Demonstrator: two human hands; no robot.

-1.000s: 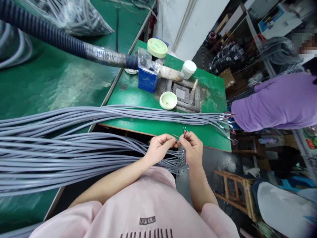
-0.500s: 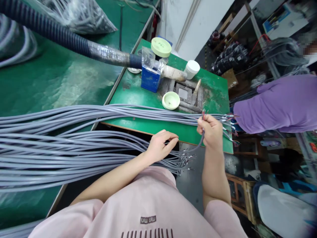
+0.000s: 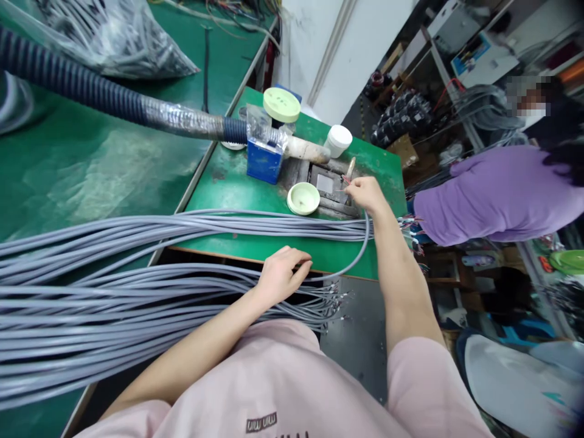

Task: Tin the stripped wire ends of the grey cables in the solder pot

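The right hand (image 3: 367, 193) pinches one grey cable (image 3: 367, 230) near its end, coloured wires (image 3: 347, 180) projecting over the right side of the square fixture (image 3: 325, 184). The left hand (image 3: 283, 274), thumb and fingers slightly parted, is over the near cable bundle (image 3: 114, 331).

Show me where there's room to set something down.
The left green table is bare between ribbed hose and grey cables. A smaller patch lies between the blue box and those cables. It's crowded around the right hand, bowl and nozzle.
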